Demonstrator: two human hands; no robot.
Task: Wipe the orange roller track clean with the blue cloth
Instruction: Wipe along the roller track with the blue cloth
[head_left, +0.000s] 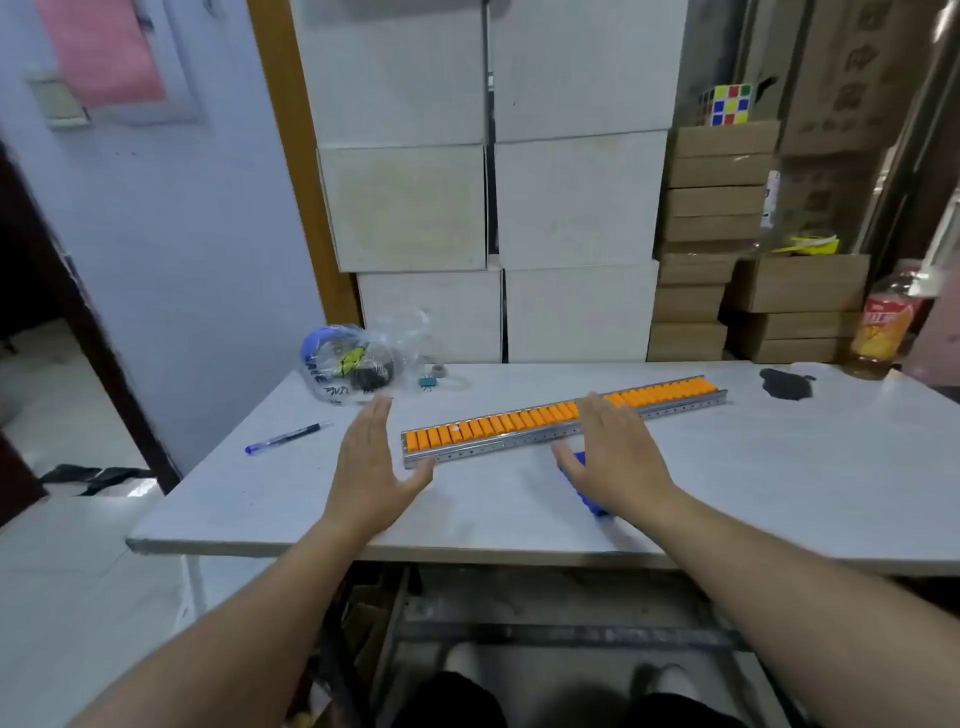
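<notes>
1. The left hand is open and empty, palm inward, just off the near-left end of the orange roller track; I would press it on that metal rail to stop the track sliding.
2. The track lies diagonally across the surface, unwiped by the look of it.
3. The right hand, fingers spread, hovers over the blue cloth beside the track; bunch the cloth firmly, then stroke along the rollers.
</notes>
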